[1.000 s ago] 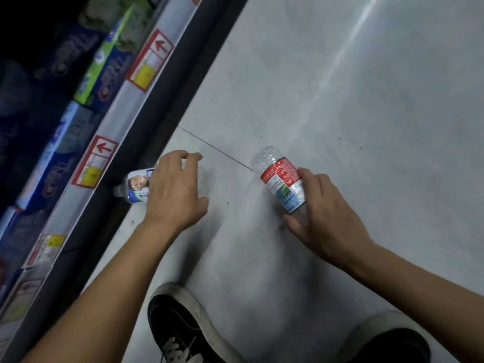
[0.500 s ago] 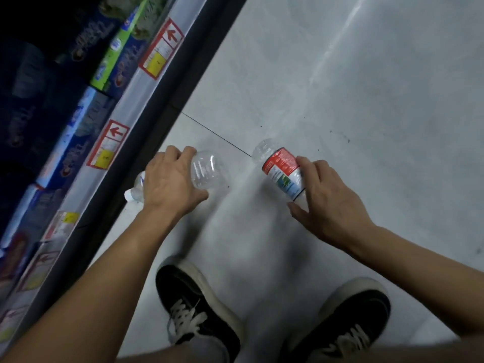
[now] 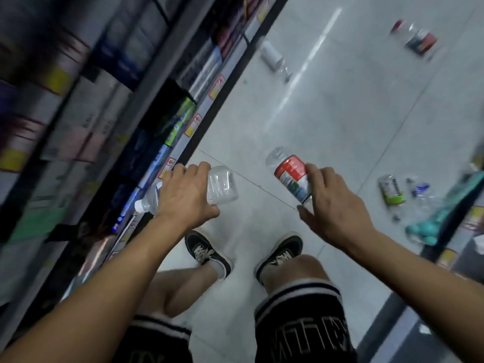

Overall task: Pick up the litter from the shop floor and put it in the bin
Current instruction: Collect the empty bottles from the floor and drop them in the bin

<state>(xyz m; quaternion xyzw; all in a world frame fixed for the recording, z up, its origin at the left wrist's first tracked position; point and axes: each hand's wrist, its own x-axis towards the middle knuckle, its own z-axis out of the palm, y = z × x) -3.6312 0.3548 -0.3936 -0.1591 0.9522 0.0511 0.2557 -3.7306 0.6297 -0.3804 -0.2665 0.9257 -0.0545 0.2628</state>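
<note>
Left hand (image 3: 184,196) grips an empty clear bottle (image 3: 220,186); right hand (image 3: 331,203) grips an empty red-labelled bottle (image 3: 290,174), both above the floor (image 3: 340,121)

pale glossy tiled floor (image 3: 340,121) with a light streak, stocked shop shelves (image 3: 86,106) left of the hands, another shelf edge (image 3: 461,231) off right

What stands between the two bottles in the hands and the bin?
This cannot be judged: no bin shows in the head view. The left hand grips a clear bottle, the right hand a red-labelled bottle. Ahead, other bottles lie on the floor, one near the shelf.
</note>
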